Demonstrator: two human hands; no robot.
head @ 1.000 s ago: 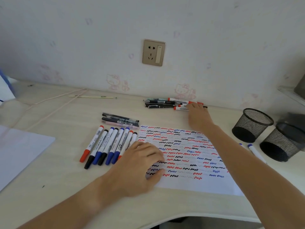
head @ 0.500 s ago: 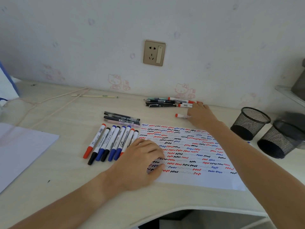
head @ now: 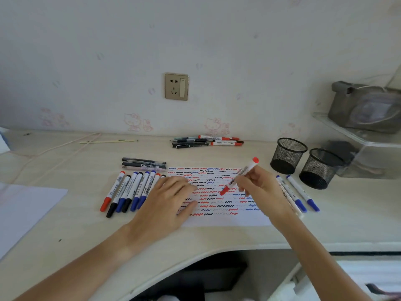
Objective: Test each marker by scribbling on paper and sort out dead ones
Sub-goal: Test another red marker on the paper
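Right hand (head: 259,187) had its grip clamped on a red marker (head: 239,176), tilted above the scribbled paper (head: 225,220) on the table (head: 65,224). Left hand (head: 167,203) lay flat with relaxed fingers on the paper's left edge, beside a row of markers (head: 130,192).

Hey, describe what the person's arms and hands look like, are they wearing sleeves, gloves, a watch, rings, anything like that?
Both forearms are bare as far as the frame shows, with no sleeve in view. The left hand and the right hand wear no gloves. No watch, bracelet or ring shows on either wrist or on the visible fingers.
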